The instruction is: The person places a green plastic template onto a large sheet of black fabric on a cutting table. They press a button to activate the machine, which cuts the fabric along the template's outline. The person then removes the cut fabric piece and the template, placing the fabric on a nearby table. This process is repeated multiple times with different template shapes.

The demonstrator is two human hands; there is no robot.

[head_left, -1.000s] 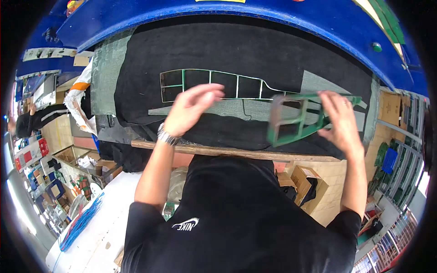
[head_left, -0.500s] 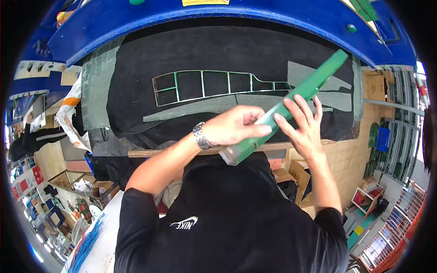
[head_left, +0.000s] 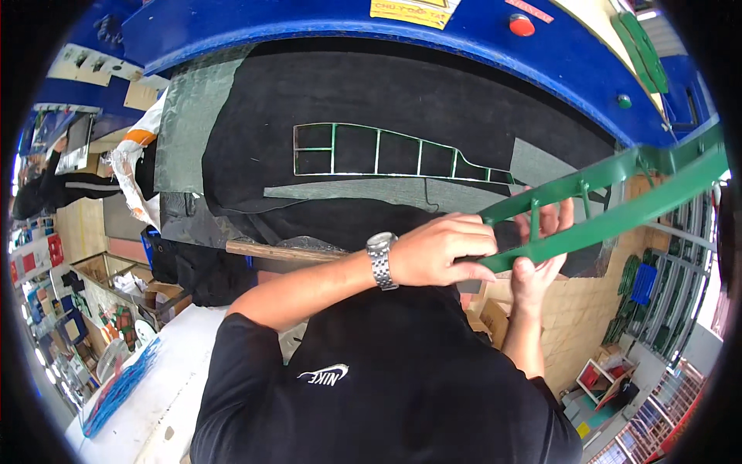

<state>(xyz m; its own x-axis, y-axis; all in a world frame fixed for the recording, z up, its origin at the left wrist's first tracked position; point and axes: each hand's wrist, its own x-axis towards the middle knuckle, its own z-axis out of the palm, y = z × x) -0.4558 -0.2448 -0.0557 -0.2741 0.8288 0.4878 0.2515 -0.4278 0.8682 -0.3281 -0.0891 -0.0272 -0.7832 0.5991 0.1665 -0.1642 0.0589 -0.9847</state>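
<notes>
A green cutting die (head_left: 603, 234) with two long walls and cross bars is held up tilted at the right, its far end past the sheet's edge. My left hand (head_left: 440, 251), a metal watch at its wrist, is closed round the near end. My right hand (head_left: 538, 282) grips it from below, with the thumb on the near wall and fingers between the walls. Another long tapered die (head_left: 377, 155) lies flat on a black sheet (head_left: 309, 85). Close to it are a grey strip (head_left: 371, 188) and a grey cut piece (head_left: 541, 158).
A blue machine beam (head_left: 309, 39) with a red button (head_left: 522, 25) spans the back. A wooden strip (head_left: 286, 250) edges the front. At lower left, blue cords (head_left: 127, 394) lie on a white table (head_left: 178, 371). Metal racks (head_left: 672, 278) stand right; a person (head_left: 39, 185) is far left.
The green die has turned and swung right, showing its cross bars instead of one flat side. Both hands have shifted with it, and the view has turned slightly.
</notes>
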